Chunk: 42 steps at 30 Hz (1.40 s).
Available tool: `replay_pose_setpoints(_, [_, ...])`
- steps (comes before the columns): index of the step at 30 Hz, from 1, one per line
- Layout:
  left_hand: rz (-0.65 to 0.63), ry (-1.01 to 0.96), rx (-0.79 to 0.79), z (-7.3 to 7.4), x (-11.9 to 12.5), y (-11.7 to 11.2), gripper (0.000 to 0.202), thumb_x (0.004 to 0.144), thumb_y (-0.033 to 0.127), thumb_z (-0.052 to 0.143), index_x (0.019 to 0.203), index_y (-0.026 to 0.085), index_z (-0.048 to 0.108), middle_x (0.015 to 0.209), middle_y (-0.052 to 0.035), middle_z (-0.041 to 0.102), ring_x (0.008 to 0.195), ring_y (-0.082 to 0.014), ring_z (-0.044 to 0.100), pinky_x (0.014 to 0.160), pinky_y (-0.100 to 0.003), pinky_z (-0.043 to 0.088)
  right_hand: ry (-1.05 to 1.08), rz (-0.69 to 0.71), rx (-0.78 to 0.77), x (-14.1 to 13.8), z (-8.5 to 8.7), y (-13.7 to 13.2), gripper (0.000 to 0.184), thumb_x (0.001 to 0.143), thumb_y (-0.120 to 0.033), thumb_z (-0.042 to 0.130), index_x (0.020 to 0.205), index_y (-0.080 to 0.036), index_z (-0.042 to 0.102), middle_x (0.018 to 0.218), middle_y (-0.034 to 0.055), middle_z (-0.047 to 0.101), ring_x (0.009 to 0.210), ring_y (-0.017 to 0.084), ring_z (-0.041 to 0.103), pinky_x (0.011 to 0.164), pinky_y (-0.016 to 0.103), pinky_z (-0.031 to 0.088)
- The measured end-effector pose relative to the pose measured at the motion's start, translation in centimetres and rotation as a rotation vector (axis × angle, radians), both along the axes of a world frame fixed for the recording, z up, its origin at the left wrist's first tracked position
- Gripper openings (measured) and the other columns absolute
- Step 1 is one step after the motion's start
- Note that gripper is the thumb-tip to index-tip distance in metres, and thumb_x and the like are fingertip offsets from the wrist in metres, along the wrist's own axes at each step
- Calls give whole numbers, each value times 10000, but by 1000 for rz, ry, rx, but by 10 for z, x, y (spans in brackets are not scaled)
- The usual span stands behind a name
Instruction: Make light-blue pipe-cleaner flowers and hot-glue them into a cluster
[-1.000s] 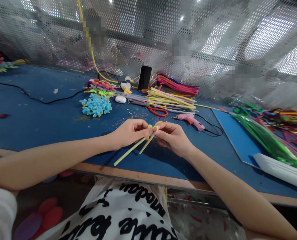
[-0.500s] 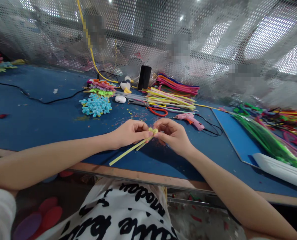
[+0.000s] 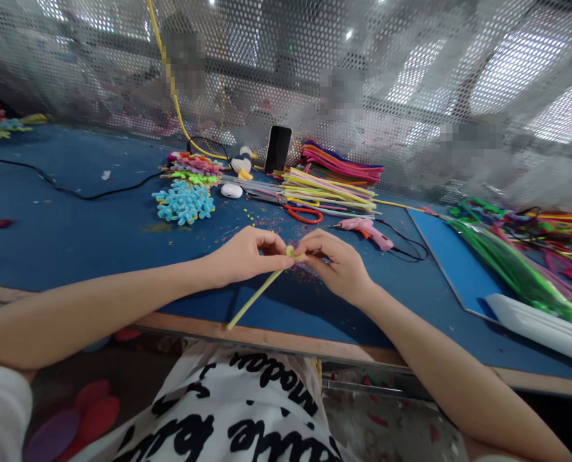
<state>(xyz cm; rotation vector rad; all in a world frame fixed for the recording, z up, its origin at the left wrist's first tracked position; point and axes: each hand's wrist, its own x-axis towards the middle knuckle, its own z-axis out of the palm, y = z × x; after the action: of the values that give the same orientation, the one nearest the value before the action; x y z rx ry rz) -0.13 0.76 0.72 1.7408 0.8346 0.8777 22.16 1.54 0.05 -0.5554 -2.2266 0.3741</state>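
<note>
A pale yellow pipe cleaner point(image 3: 254, 299) has small loops bent at its upper end, and its straight tail slants down toward the table's front edge. My left hand point(image 3: 250, 255) pinches it by the loops between thumb and fingers. From the other side my right hand point(image 3: 336, 263) is closed on the looped end, its fingertips almost touching the left ones. Part of the loops is hidden behind the fingers. Beyond my hands lie red-handled scissors point(image 3: 305, 213) and a pink glue gun point(image 3: 367, 232).
Blue pipe-cleaner flowers point(image 3: 186, 203) are piled at back left. A bundle of yellow pipe cleaners point(image 3: 331, 190) lies behind the scissors, near an upright phone point(image 3: 278, 149) and a white earbud case point(image 3: 231, 190). Green bagged stems point(image 3: 517, 269) and a white object point(image 3: 540, 324) are at right.
Two tails hung below the fingers before; now one shows, pointing more steeply downward. The loops have turned between the fingertips. Both hands stay at nearly the same spot.
</note>
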Motion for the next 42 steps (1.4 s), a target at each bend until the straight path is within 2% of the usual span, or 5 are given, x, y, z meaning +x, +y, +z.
replay_pose_setpoints(12, [108, 347, 669, 5, -7, -6, 104, 810, 219, 661, 718, 171, 663, 653, 19, 657, 612, -115, 550, 639, -244, 382, -177, -163, 69, -8, 5, -19, 44, 948, -194, 562, 927, -203, 600, 854, 58, 631, 706, 152, 554, 610, 279, 419])
replay_pose_setpoints(19, [81, 691, 1168, 2, -8, -3, 296, 943, 208, 475, 736, 154, 680, 696, -73, 680, 680, -183, 565, 589, -314, 308, 18, -279, -772, -19, 3, -22, 294, 849, -438, 691, 753, -162, 659, 557, -24, 507, 479, 91, 382, 443, 241, 282])
replay_pose_setpoints(23, [89, 425, 826, 7, -9, -4, 161, 869, 232, 590, 757, 157, 679, 699, -31, 676, 670, -148, 562, 630, -276, 364, 162, -180, -1088, -14, 5, -16, 426, 814, -573, 706, 733, -159, 643, 575, -21, 510, 423, 70, 349, 381, 227, 222])
replay_pose_setpoints(31, [-43, -45, -269, 18, -5, 0, 301, 693, 361, 761, 568, 170, 565, 475, 65, 422, 441, -63, 344, 449, -225, 236, -150, -70, 42, 3, 4, -11, 246, 962, -275, 598, 1201, -217, 616, 990, 82, 702, 736, 154, 615, 649, 283, 485])
replay_pose_setpoints(42, [-121, 19, -284, 5, 0, -6, 264, 670, 353, 758, 593, 160, 595, 520, 61, 453, 493, -66, 336, 479, -216, 249, -98, -7, -77, -9, 2, -23, 140, 942, -203, 542, 828, -205, 621, 693, 14, 609, 598, 117, 515, 573, 256, 396])
